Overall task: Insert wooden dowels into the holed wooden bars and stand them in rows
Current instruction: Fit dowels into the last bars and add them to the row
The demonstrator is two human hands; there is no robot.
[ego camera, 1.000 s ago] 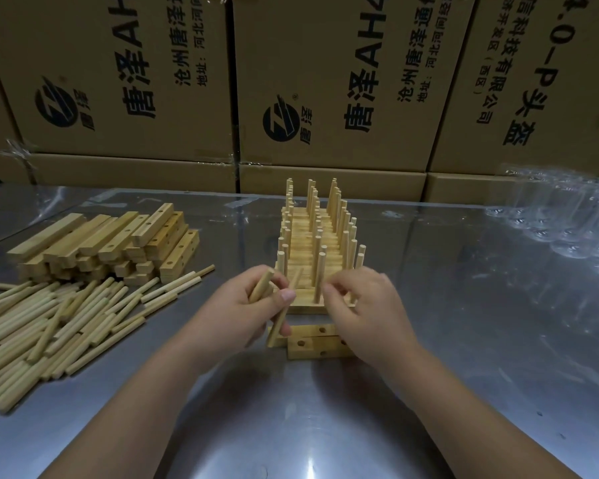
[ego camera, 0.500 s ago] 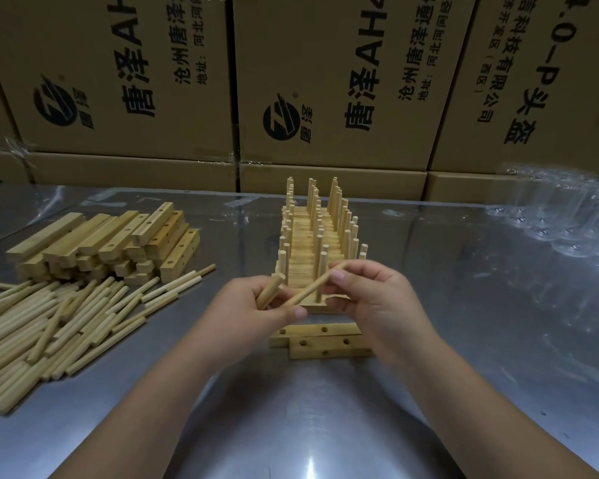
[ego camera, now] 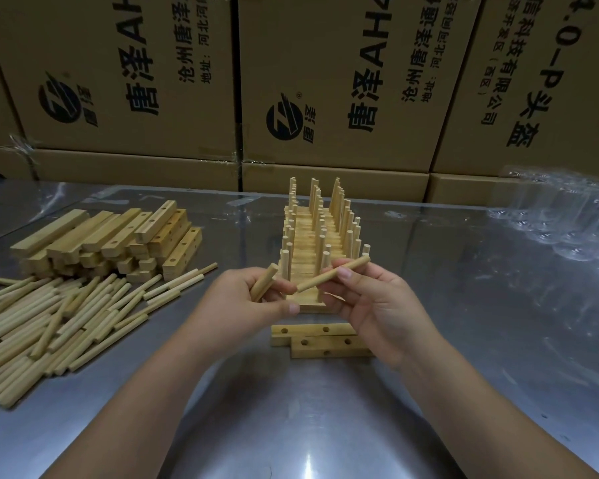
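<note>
Left hand: fingers curled round a short dowel, held tilted, with its upper end sticking out above the fingers.
Right hand: pinching a second dowel near its upper end, between thumb and fingertips.
Second dowel: slanted, lower end pointing toward the left hand and ending very close to its thumb; touching or not, cannot tell.
Loose bars: two, with empty holes, flat on the table just below both hands, touching side by side, the nearer one shifted to the right and partly hidden under the right hand.
Finished rows: straight beyond both hands, bars packed side by side, dowels upright in three lines running away from the hands.
Dowel pile: well to the left of the left hand, lying flat and mixed.
Bar stack: beyond the pile, also left of the left hand.
Table: shiny metal, under everything.
Boxes: cardboard with printed letters, far behind the finished rows.
Clear plastic: well to the right of the right hand; contents not clear.
</note>
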